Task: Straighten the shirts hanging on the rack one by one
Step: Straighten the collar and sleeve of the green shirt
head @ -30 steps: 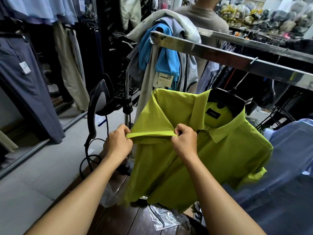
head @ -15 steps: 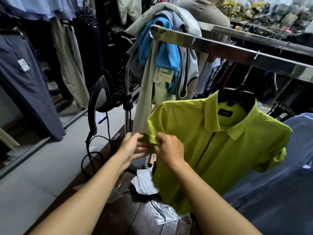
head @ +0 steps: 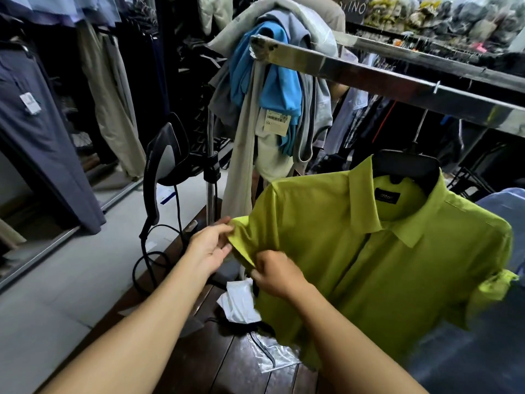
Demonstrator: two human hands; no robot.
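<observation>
Under the steel rail (head: 397, 78), on a black hanger (head: 409, 169), hangs the lime-green shirt (head: 383, 251). Its front faces us, collar up and hem down, so its long axis runs top to bottom, the placket slanting down toward our left. We hold its short sleeve (head: 247, 237), which juts out to the left. Our left hand (head: 208, 248) pinches the cuff edge between thumb and fingers, palm turned toward us. Our right hand (head: 277, 275) is curled on the lower part of the same cuff, knuckles up. The 2 hands sit close together but do not touch.

The cloth is smooth, matte and woven, with a stiff pointed collar and a dark label inside the neck. The rail is flat, mirror-bright metal.

Over the rail's near end lies a heap of grey, beige and blue garments (head: 270, 81) with a paper tag (head: 277, 122). To the left, a black steamer head (head: 167, 155) rests on a chrome pole (head: 210, 194), its cable looping down. Crumpled clear plastic (head: 272, 354) lies on the dark wooden boards (head: 213, 359). A pale blue garment (head: 500, 200) hangs just behind the shirt on the right.
</observation>
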